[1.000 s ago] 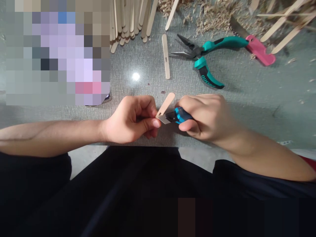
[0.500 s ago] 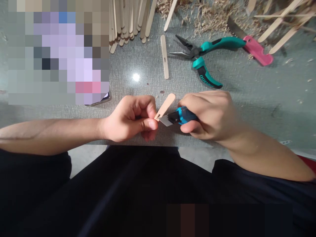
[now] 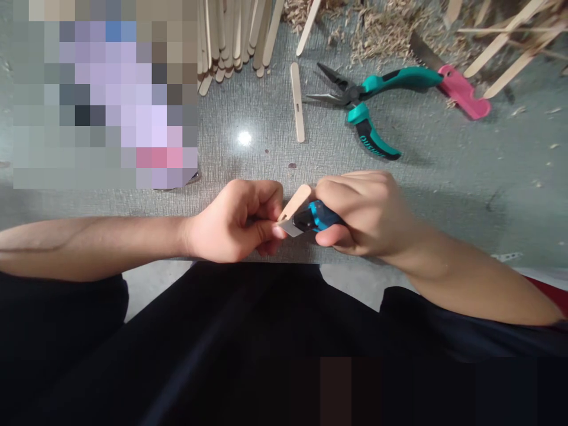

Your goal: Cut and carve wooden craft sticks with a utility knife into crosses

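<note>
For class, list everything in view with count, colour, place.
Held stick: 1, pale, centre
Knife: 1, blue and black, centre
Pliers: 1, teal, upper right
Slotted stick: 1, pale, upper centre
Stick pile: many, pale, top centre
Lone stick: 1, pale, right of pile
Shavings: uncountable, tan, top right
Saw: 1, pink handle, upper right
Loose sticks: several, pale, top right
Red item: 1, red, right edge
Pixelated patch: 1, mixed, upper left
Table: 1, grey, underneath
Clothing: some, black, bottom
Left hand: 1, bare, pinching held stick
Right hand: 1, bare, holding knife
</note>
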